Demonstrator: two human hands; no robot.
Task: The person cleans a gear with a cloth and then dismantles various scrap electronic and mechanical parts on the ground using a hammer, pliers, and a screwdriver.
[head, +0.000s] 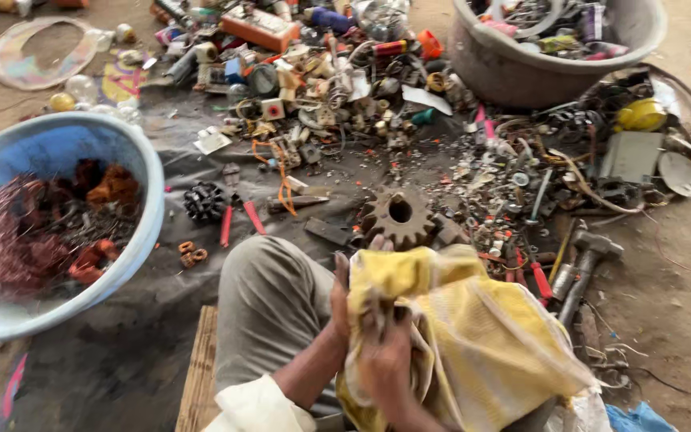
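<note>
Both hands work at a yellow and white woven sack (pixel 481 336) that lies across my lap. My left hand (pixel 339 300) grips the sack's open edge on the left side, fingers pointing up. My right hand (pixel 385 364) is closed on bunched fabric at the sack's mouth, partly tucked into the folds. My knee in grey trousers (pixel 269 296) is bent just left of the sack. A large rusty gear (pixel 400 214) rests on the ground right beyond the sack.
A blue basin (pixel 133 152) with copper wire and reddish scrap sits at left. A grey tub (pixel 521 72) of scrap stands at back right. Mixed metal and electrical scrap covers the dark ground cloth. A hammer (pixel 589 256) and red-handled tools lie at right.
</note>
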